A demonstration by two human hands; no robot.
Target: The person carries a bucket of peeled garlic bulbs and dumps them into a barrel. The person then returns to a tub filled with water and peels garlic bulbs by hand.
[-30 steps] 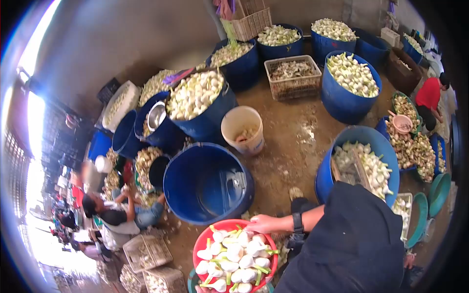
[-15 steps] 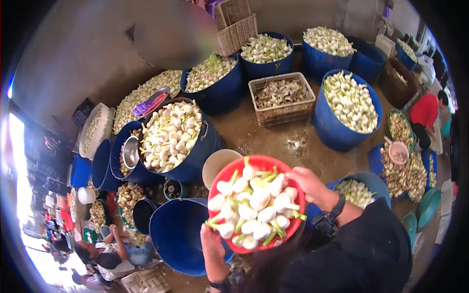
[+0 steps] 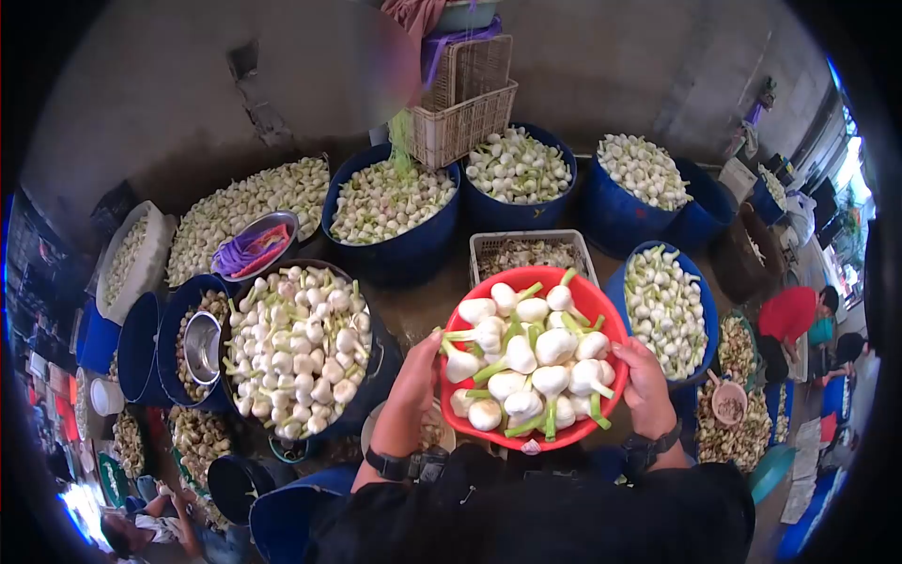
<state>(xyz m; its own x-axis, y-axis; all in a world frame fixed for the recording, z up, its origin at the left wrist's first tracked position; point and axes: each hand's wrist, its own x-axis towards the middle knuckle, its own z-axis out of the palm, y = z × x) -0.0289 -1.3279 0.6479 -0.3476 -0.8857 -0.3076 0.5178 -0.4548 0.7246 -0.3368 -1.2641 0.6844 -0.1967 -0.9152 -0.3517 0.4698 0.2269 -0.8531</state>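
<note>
A round red plastic basin (image 3: 596,299) is held out in front of my body, heaped with white garlic bulbs (image 3: 554,347) that have short green stems. My left hand (image 3: 416,381) grips its left side, while my right hand (image 3: 645,383) has hold of the right rim. Fingers of both hands are partly hidden under the basin. To the left stands a large blue tub whose mound of garlic (image 3: 299,352) rises to the brim. Behind the red basin, a beige plastic crate (image 3: 482,246) contains dry peelings or scraps.
More blue tubs of garlic (image 3: 395,202) line the wall, beside a big garlic pile (image 3: 246,211). Stacked crates (image 3: 465,122) rise behind. A metal bowl (image 3: 202,348) lies at left. One person in red (image 3: 787,315) is at right, another person (image 3: 155,526) at lower left.
My view has swung up and round toward the wall. The red basin now sits squarely before me, between the left tub and the right tub, still in both hands.
</note>
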